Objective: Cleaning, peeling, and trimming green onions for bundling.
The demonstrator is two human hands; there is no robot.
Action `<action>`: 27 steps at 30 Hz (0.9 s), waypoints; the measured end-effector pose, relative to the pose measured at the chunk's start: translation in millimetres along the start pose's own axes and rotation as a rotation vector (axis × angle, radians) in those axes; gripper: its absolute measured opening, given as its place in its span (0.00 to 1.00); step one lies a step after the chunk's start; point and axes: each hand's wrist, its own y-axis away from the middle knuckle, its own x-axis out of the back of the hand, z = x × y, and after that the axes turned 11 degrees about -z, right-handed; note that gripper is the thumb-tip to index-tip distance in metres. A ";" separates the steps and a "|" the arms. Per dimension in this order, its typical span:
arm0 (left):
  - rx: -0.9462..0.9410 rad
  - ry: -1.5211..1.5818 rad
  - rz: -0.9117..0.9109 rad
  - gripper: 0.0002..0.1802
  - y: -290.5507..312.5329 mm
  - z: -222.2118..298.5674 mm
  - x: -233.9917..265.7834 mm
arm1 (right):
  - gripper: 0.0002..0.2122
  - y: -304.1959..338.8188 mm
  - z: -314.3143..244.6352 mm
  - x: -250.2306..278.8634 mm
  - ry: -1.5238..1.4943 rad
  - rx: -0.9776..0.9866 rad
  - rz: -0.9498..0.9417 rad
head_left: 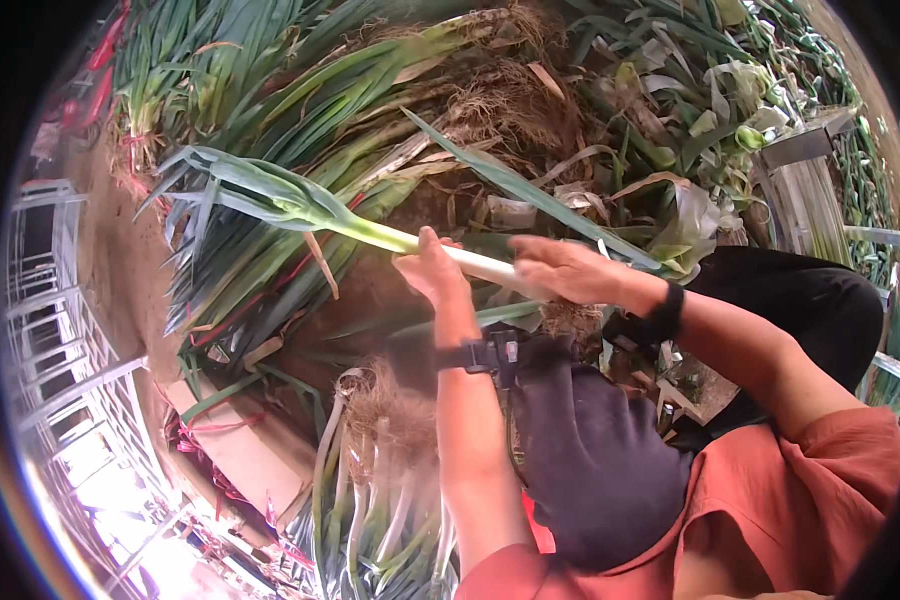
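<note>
A trimmed leek (380, 235) lies slantwise in front of me, its green top toward the upper left and its pale shank toward the right. My left hand (434, 268) is closed around the shank near its middle. Over the white root end, my right hand (570, 270) rests with fingers together against the leek, slightly blurred. Roots (570, 318) show just below that hand. A long loose green leaf (530, 192) stretches behind the right hand and past its wrist; I cannot tell what supports it.
Piled leeks (360, 120) with matted roots (500, 105) lie ahead. Stripped leaves (660, 130) cover the upper right, beside a wooden piece (805, 200). More leeks (380, 500) lie at lower left, near a cardboard sheet (245, 445) and a white metal frame (65, 330).
</note>
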 end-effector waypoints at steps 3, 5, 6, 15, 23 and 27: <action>0.123 0.388 -0.200 0.09 -1.8 3.0 5.7 | 0.22 -5.7 14.7 7.6 -0.003 -0.187 -0.211; 0.188 0.637 -0.304 0.07 -2.9 8.8 10.0 | 0.23 3.8 18.0 -3.2 -0.078 -0.197 -0.156; 0.190 0.752 -0.353 0.06 -1.9 10.9 11.5 | 0.24 11.0 18.9 -10.2 -0.115 -0.202 -0.127; 0.111 0.967 -0.651 0.05 -15.5 49.2 39.0 | 0.10 85.6 77.2 21.7 0.705 -0.334 -0.113; -0.112 0.508 -0.878 0.14 33.4 144.3 25.7 | 0.14 99.8 0.3 81.7 0.778 -0.251 0.302; -0.129 0.181 -0.994 0.19 76.5 202.9 5.4 | 0.25 108.8 -101.3 119.5 0.960 0.144 0.253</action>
